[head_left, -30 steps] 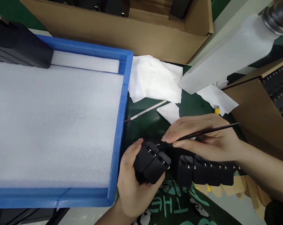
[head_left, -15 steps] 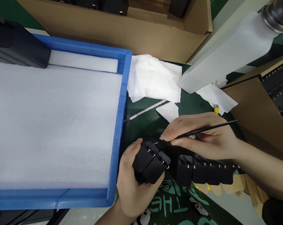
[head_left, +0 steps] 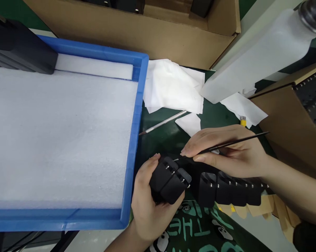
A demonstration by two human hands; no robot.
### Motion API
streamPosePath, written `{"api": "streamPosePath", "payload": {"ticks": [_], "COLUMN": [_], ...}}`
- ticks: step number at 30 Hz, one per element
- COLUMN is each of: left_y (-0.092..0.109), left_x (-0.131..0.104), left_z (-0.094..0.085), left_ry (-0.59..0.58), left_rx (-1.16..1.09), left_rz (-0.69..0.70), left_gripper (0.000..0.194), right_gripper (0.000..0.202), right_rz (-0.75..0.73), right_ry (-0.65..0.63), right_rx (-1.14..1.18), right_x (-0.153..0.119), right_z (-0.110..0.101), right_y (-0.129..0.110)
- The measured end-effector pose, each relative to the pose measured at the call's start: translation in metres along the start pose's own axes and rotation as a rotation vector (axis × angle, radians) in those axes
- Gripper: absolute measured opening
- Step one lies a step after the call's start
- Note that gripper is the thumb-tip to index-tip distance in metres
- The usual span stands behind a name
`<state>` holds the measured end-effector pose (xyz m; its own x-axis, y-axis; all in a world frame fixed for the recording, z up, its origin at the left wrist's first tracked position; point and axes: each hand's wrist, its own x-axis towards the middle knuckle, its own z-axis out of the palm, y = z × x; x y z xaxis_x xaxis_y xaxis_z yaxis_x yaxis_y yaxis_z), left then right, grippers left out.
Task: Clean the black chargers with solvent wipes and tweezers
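Note:
Two black plug blocks (head_left: pixel 171 180) with metal pins sit side by side in my left hand (head_left: pixel 147 206), whose fingers wrap round them. My right hand (head_left: pixel 226 150) pinches a thin black stick tool (head_left: pixel 236 141); its light tip is close to the upper edge of the blocks, and I cannot tell if it touches. Beside them, under my right wrist, stands a row of several similar black blocks (head_left: pixel 231 189). A silver pen-like tool (head_left: pixel 164 122) lies on the dark green table, near a small white cloth piece (head_left: pixel 189 123).
A blue tray (head_left: pixel 133 140) lined with white foam fills the left, with black blocks at its back corner. Behind is a cardboard box (head_left: pixel 147 33). White cloths (head_left: pixel 173 85), a white bottle (head_left: pixel 257 52), a yellow USB plug (head_left: pixel 243 121) and another box (head_left: pixel 284 115) lie to the right.
The whole view has shifted slightly. Both hands keep their grips, and the tool and the held blocks stay in nearly the same position.

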<state>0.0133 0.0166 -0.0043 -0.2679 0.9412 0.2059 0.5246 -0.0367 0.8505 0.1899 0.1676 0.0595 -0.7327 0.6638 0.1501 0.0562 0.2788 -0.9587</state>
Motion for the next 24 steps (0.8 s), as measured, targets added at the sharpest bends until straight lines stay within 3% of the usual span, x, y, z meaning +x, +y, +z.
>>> {"api": "streamPosePath", "payload": {"ticks": [18, 24], "left_y": [-0.0014, -0.0007], "left_x": [-0.0005, -0.0009], "left_z": [0.0004, -0.0002], "left_ry": [0.02, 0.017], "left_rx": [-0.001, 0.058], "left_rz": [0.006, -0.002], "left_gripper": [0.083, 0.08], "right_gripper": [0.011, 0.008], "right_rz": [0.008, 0.102], "right_ry": [0.006, -0.011], "right_rx": [0.065, 0.147], "right_x": [0.0033, 0.0064], "right_z": [-0.0007, -0.001], "right_y": [0.005, 0.0087]}}
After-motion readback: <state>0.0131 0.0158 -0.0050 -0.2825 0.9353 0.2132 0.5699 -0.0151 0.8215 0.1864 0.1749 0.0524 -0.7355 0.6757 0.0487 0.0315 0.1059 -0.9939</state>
